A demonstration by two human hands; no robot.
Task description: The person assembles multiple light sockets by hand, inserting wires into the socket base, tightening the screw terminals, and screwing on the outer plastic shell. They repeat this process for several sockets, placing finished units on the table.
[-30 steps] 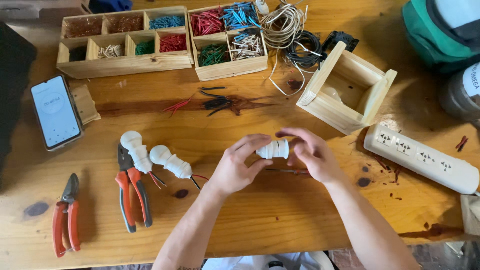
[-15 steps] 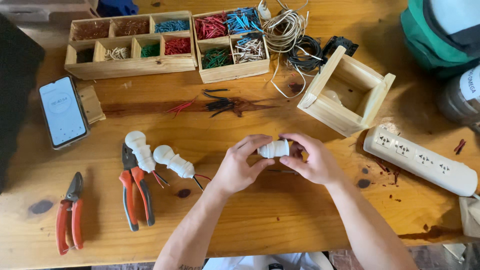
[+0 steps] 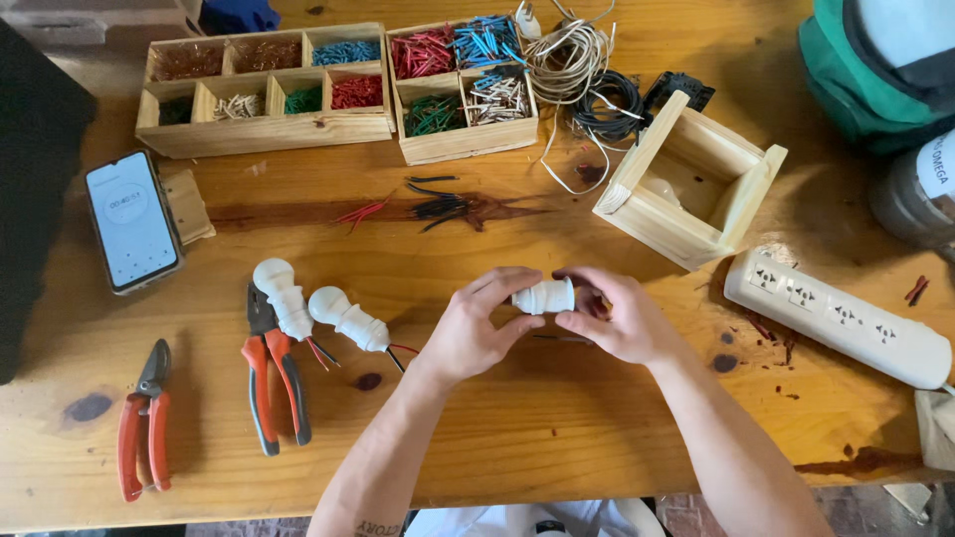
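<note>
Little changed since a second ago: left hand (image 3: 477, 333) and right hand (image 3: 617, 318) still grip the ribbed white plastic lamp socket (image 3: 544, 295) above the wooden table (image 3: 557, 438).

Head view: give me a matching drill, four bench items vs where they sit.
Things:
1. phone
2. power strip
3. white lamp socket
4. open wooden box

Places:
A. held between left hand and right hand
B. far left of the table
C. right of the wire coils
D. right side, near the table edge

Pairs: 1-B, 2-D, 3-A, 4-C
</note>
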